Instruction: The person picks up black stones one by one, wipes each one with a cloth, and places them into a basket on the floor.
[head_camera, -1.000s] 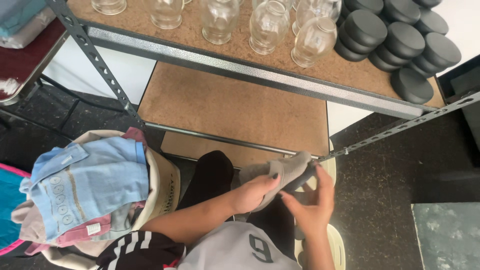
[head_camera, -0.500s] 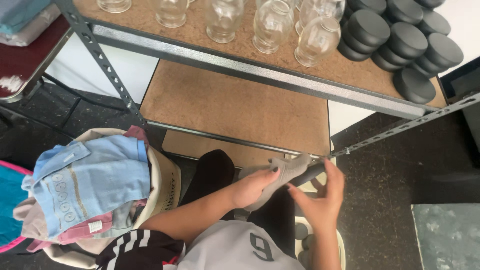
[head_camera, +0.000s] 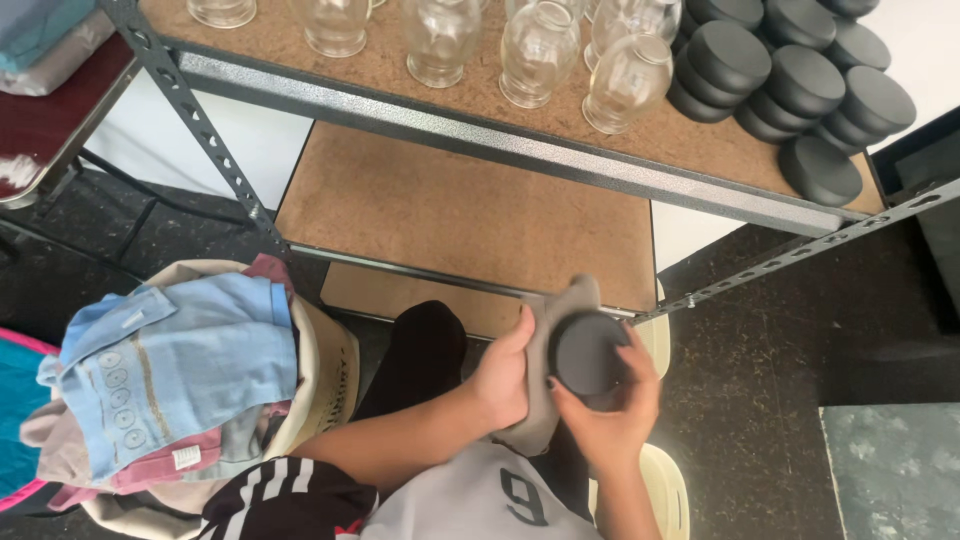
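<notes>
The right hand's (head_camera: 610, 415) fingers (head_camera: 632, 352) are wrapped around the rim of a dark grey round disc (head_camera: 587, 352), thumb on its near edge, so the disc is clamped with its flat face turned up toward the camera. The left hand's (head_camera: 503, 372) fingers are closed on a grey cloth (head_camera: 545, 400), thumb lying along the cloth's left side; the cloth runs behind and under the disc, its top corner poking up above it and its lower end hanging down toward the person's lap. Cloth and disc are touching, both held just in front of the lower shelf's (head_camera: 450, 215) front edge and above the person's black-clad knee (head_camera: 425, 345).

Under the right wrist shows a pale yellow plastic container (head_camera: 668, 485). To the left, a cream laundry bag (head_camera: 325, 365) stands on the dark floor, heaped with clothes, a light blue garment (head_camera: 170, 365) on top and a pink one (head_camera: 150, 470) beneath it.

On the upper shelf (head_camera: 480, 125) of the metal rack stand clear glass jars (head_camera: 535, 55) and, at the right, stacks of more dark grey discs (head_camera: 800, 90) lying flat and leaning on one another.
</notes>
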